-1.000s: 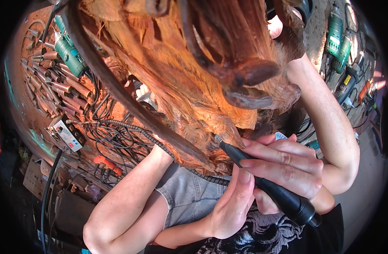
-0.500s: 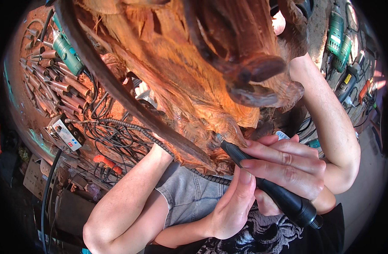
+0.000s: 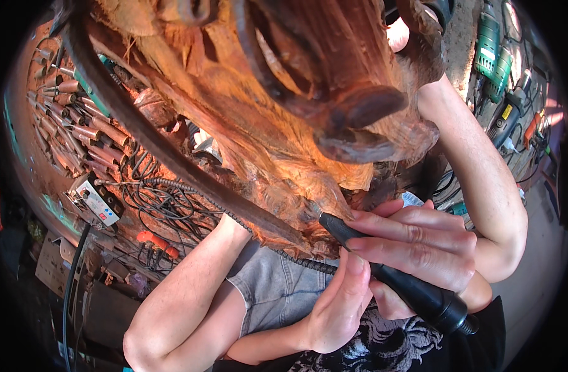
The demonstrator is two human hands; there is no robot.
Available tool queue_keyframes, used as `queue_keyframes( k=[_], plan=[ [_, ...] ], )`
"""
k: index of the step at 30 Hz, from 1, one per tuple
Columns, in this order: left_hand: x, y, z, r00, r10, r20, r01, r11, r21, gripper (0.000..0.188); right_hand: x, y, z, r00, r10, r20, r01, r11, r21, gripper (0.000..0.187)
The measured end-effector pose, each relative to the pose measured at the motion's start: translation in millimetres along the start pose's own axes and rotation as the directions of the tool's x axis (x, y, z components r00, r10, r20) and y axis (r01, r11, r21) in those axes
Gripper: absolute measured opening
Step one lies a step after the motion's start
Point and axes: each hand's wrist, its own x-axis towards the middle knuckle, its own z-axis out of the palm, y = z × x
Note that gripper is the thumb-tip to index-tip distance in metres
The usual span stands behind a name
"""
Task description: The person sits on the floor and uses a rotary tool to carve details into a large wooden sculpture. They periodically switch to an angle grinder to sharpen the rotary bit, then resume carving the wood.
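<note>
A large reddish-brown wood carving (image 3: 228, 99) with curling strands and ridges fills the upper middle. My right hand (image 3: 420, 245) wraps round a black rotary carving handpiece (image 3: 414, 290), fingers stretched along its upper side. The narrow metal bit (image 3: 312, 209) points up-left and meets the carving's lower part. Below the grip, my left hand (image 3: 340, 304) has its thumb and fingers closed against the handpiece near its front; its fingertips are partly hidden. At the lower right, the handpiece's threaded rear end sticks out past my right hand.
My bare legs bend round the carving. On the left lie several wooden-handled chisels (image 3: 88, 133), a white control box (image 3: 93, 201) and tangled cables (image 3: 157, 204). A ribbed dark hose (image 3: 306, 263) runs behind my left hand. Green power tools (image 3: 487, 43) lie at upper right.
The carving and bench have shifted slightly left in view, with the bit following along the carving's lower part. Both hands keep their grip on the handpiece.
</note>
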Motion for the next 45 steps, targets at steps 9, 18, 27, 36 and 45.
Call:
queue_keyframes(
  k=[9,18,27,36,45],
  plan=[
    [-4.6,-1.3,5.3,1.0,-0.001,0.002,0.001,1.0,-0.01,0.07,7.8,-0.5,7.7,0.992,0.004,-0.127,-0.006,1.0,-0.011,0.015],
    [-6.1,0.5,4.7,1.0,0.009,-0.005,-0.009,1.0,-0.005,0.07,1.5,-1.2,6.5,0.998,-0.007,-0.067,0.007,1.0,0.007,0.034],
    [-1.1,1.3,-2.8,1.0,0.009,-0.009,-0.009,1.0,-0.006,0.07,-3.8,5.6,5.1,1.0,-0.017,-0.019,0.018,1.0,0.021,0.035],
    [-3.9,7.4,7.5,1.0,-0.002,-0.019,0.002,1.0,0.011,0.071,2.3,-1.1,5.0,0.998,0.008,-0.067,-0.006,0.999,0.032,0.035],
    [0.8,9.6,1.4,1.0,0.009,-0.029,-0.008,1.0,0.017,0.071,1.0,3.5,6.2,0.996,-0.012,-0.086,0.014,0.999,0.029,0.028]
  ],
)
